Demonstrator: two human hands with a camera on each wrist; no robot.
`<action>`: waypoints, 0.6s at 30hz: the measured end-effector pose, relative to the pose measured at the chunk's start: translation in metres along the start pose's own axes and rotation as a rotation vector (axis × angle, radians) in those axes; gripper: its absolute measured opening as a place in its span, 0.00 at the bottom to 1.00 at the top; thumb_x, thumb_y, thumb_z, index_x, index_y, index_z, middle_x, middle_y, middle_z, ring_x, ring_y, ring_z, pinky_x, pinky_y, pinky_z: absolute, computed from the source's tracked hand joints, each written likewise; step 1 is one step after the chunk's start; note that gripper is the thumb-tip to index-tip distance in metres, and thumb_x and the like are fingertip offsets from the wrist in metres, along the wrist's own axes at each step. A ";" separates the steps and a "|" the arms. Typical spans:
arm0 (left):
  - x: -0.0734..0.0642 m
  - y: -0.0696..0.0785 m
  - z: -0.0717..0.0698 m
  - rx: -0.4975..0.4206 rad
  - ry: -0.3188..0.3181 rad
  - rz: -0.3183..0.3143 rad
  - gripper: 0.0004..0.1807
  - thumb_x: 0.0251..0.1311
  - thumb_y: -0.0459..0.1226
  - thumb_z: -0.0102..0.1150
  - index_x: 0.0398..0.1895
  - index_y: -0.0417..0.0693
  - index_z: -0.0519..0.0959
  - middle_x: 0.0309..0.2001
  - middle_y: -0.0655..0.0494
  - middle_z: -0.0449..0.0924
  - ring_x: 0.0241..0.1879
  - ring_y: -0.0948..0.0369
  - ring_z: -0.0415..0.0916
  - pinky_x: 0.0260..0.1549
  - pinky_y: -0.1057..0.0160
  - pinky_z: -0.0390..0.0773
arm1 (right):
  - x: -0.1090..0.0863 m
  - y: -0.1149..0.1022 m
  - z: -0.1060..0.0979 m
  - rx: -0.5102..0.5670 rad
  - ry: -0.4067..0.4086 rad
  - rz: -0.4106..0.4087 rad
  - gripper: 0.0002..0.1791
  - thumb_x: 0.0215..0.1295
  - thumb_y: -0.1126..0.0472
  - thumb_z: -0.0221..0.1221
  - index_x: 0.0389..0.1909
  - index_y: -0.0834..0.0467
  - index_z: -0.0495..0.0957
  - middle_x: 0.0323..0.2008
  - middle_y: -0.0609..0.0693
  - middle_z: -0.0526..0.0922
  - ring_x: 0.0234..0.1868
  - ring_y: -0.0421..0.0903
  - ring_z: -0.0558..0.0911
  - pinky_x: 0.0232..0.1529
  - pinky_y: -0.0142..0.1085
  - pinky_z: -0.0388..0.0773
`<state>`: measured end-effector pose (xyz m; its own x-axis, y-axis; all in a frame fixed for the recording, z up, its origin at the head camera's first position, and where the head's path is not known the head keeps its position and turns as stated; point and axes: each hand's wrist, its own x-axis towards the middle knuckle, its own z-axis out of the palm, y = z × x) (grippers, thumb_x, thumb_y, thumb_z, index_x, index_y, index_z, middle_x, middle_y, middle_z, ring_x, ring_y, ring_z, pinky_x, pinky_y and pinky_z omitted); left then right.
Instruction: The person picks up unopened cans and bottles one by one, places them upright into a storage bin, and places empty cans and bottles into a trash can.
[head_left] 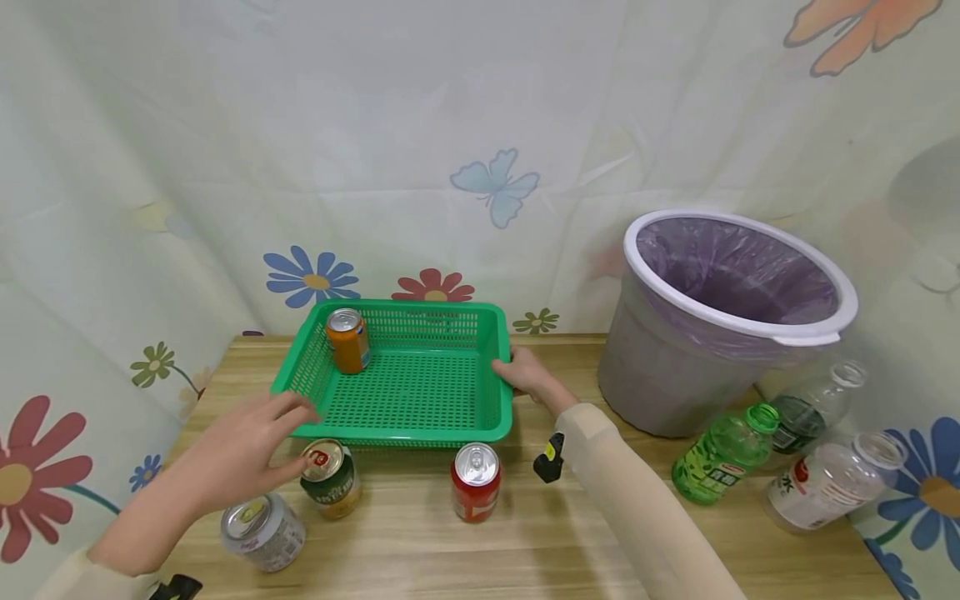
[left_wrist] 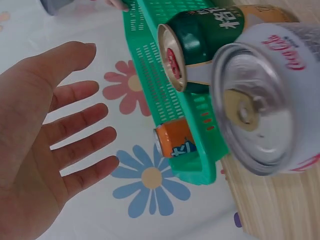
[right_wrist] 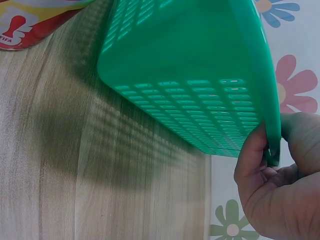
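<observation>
A green plastic basket (head_left: 408, 433) stands on the table with an orange can (head_left: 348, 342) upright in its back left corner. My right hand (head_left: 527, 372) grips the basket's right rim, fingers curled under the edge in the right wrist view (right_wrist: 285, 175). My left hand (head_left: 251, 446) hovers near the basket's front left corner, fingers spread and holding nothing. Below and beside it stand a dark green can (head_left: 332, 483) with a gold top and a white-silver Coca-Cola can (head_left: 264, 533). A red can (head_left: 476, 487) stands before the basket's front right.
At the right is a grey bin (head_left: 652, 375) with a white rim and purple liner. Before it lean or stand a green bottle (head_left: 723, 458), a clear bottle with a dark label (head_left: 806, 417) and a clear bottle with a pale label (head_left: 825, 483). A flowered curtain (head_left: 420, 167) hangs behind.
</observation>
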<state>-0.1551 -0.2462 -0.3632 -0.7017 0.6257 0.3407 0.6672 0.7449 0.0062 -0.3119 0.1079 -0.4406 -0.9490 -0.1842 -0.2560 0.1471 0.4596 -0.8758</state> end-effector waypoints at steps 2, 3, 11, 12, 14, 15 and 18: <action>-0.006 0.001 0.001 -0.001 -0.007 -0.028 0.24 0.40 0.43 0.71 0.44 0.48 0.77 0.46 0.55 0.74 0.40 0.56 0.76 0.37 0.55 0.79 | 0.000 0.000 0.000 -0.010 0.002 0.000 0.19 0.64 0.61 0.49 0.50 0.71 0.66 0.42 0.67 0.78 0.38 0.60 0.82 0.24 0.34 0.81; -0.009 0.002 0.002 0.000 -0.014 -0.045 0.26 0.40 0.44 0.71 0.46 0.47 0.77 0.48 0.54 0.74 0.42 0.54 0.76 0.38 0.53 0.79 | 0.001 -0.001 0.000 -0.008 0.002 0.000 0.19 0.64 0.61 0.49 0.50 0.71 0.66 0.42 0.67 0.78 0.37 0.59 0.82 0.24 0.34 0.81; -0.032 0.009 0.009 -0.033 -0.094 -0.194 0.38 0.44 0.51 0.68 0.60 0.49 0.69 0.60 0.50 0.67 0.53 0.45 0.70 0.46 0.43 0.73 | 0.002 -0.001 0.000 0.030 -0.005 -0.012 0.19 0.63 0.63 0.49 0.50 0.72 0.66 0.42 0.69 0.77 0.38 0.61 0.82 0.25 0.35 0.81; -0.035 0.011 0.010 -0.033 -0.104 -0.211 0.39 0.44 0.52 0.67 0.60 0.49 0.68 0.61 0.49 0.66 0.54 0.45 0.69 0.47 0.42 0.72 | 0.002 0.000 0.000 0.033 -0.006 -0.014 0.19 0.63 0.63 0.49 0.51 0.72 0.66 0.42 0.69 0.77 0.38 0.62 0.82 0.25 0.35 0.81; -0.041 0.012 0.013 -0.037 -0.127 -0.244 0.40 0.45 0.56 0.66 0.61 0.50 0.67 0.62 0.49 0.65 0.55 0.45 0.68 0.49 0.41 0.71 | 0.002 0.000 0.000 0.035 -0.010 -0.013 0.20 0.63 0.63 0.49 0.52 0.72 0.65 0.43 0.70 0.77 0.39 0.62 0.82 0.25 0.36 0.82; -0.044 0.014 0.014 -0.039 -0.135 -0.259 0.41 0.45 0.58 0.65 0.61 0.50 0.67 0.62 0.48 0.65 0.56 0.45 0.68 0.49 0.41 0.71 | 0.002 0.001 0.000 0.037 -0.013 -0.013 0.20 0.63 0.63 0.49 0.52 0.73 0.65 0.44 0.70 0.77 0.39 0.62 0.81 0.26 0.36 0.82; -0.051 0.018 0.020 -0.035 -0.133 -0.286 0.43 0.43 0.62 0.63 0.61 0.49 0.68 0.61 0.48 0.67 0.54 0.45 0.69 0.48 0.41 0.72 | 0.002 0.001 -0.001 0.040 -0.017 -0.011 0.21 0.63 0.63 0.49 0.53 0.72 0.64 0.45 0.70 0.76 0.40 0.63 0.81 0.26 0.36 0.82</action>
<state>-0.1123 -0.2603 -0.3991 -0.8872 0.4182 0.1950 0.4444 0.8882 0.1169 -0.3141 0.1090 -0.4418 -0.9457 -0.2039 -0.2531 0.1481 0.4228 -0.8940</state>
